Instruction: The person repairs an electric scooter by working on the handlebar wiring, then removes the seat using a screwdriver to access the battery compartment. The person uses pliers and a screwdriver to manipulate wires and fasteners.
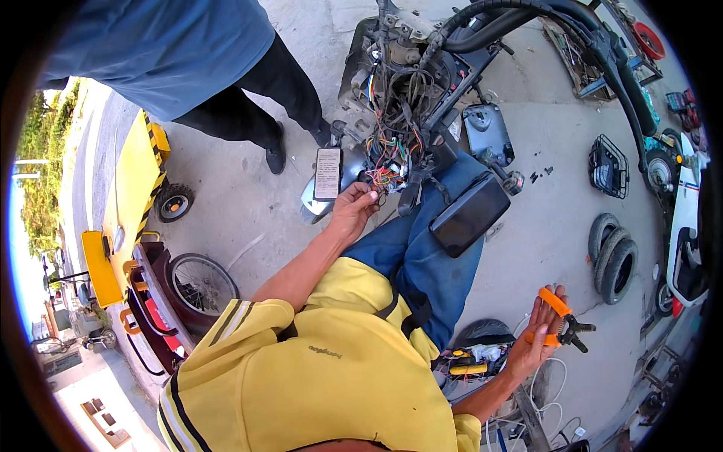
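Observation:
My left hand [354, 209] is closed at the lower end of a tangle of coloured wires [390, 172], its thumb and fingertips pinching a thin dark wire. The bundle spills out of the opened front of a stripped scooter [407, 83]. Off to the right, my right hand [536, 335] holds wire strippers [561, 320] with orange handles and dark jaws; the handles are spread apart. A phone [328, 173] with a lit text page stands beside the wires, left of them. Across my knee lies a glossy black display panel [471, 215].
A person in a blue shirt [173, 53] stands at the upper left. Near my right arm sits a container of tools [468, 361], with white cable [556, 384] around it. Stacked tyres [614, 256], a black basket [608, 167] and a grey scooter part [488, 132] lie to the right.

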The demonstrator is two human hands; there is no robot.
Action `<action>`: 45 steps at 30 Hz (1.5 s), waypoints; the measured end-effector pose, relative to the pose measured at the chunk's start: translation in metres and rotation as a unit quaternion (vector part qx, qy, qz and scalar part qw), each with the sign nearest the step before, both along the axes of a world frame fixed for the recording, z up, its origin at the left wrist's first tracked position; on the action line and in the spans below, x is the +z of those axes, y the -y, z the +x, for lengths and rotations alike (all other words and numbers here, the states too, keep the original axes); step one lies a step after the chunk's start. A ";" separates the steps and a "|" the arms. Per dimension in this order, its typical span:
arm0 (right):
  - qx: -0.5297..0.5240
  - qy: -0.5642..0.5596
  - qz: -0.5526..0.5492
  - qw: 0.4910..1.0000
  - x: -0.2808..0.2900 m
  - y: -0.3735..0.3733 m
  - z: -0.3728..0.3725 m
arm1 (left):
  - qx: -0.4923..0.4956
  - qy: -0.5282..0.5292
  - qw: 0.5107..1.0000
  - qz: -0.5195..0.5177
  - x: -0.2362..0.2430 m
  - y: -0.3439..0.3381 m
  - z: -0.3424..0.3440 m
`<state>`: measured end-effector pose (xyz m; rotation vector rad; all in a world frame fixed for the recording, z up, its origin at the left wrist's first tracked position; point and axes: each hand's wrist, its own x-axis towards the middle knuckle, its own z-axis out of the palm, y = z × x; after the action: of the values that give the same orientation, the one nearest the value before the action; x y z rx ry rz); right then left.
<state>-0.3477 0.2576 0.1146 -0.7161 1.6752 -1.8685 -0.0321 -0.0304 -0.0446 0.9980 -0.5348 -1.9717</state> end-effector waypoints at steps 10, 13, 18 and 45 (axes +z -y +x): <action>0.394 -0.209 0.209 0.870 0.018 0.154 0.161 | 0.002 -0.014 1.000 -0.015 -0.017 -0.007 -0.009; 0.358 -0.350 0.287 0.816 -0.020 0.178 0.183 | 0.002 -0.026 0.999 -0.023 -0.013 -0.008 -0.009; 0.257 -0.518 0.371 0.727 -0.036 0.194 0.200 | 0.012 -0.031 0.999 -0.027 -0.016 -0.008 -0.009; 0.221 -0.600 0.356 0.682 -0.060 0.208 0.190 | -0.005 -0.053 0.998 0.033 -0.035 -0.010 0.001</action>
<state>-0.1579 0.0495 0.0550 -1.9385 2.3308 -0.1030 -0.0309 -0.0209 -0.0795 0.9258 -0.4190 -2.0510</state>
